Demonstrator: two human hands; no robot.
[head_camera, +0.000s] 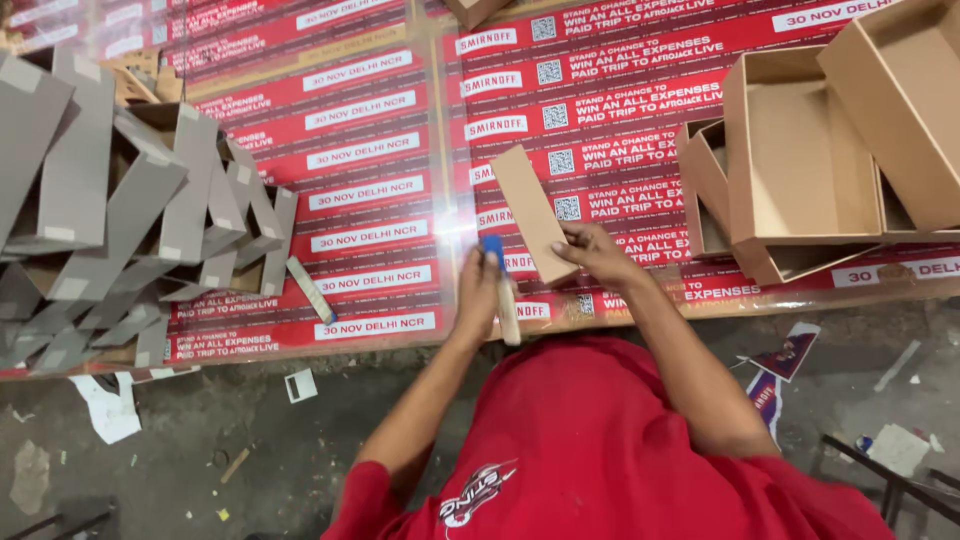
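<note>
Gluing step: left hand (478, 292) clamps brush (502, 290), right hand (597, 252) pinches card strip (533, 213) at 12; next needs steady stroke along strip

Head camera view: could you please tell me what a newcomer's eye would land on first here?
Probably the red printed sheets covering the work surface. At the centre, the right hand holds a brown cardboard strip, while the left hand grips a blue-tipped tool. Open cardboard boxes stand at the right, grey folded cardboard pieces at the left.
</note>
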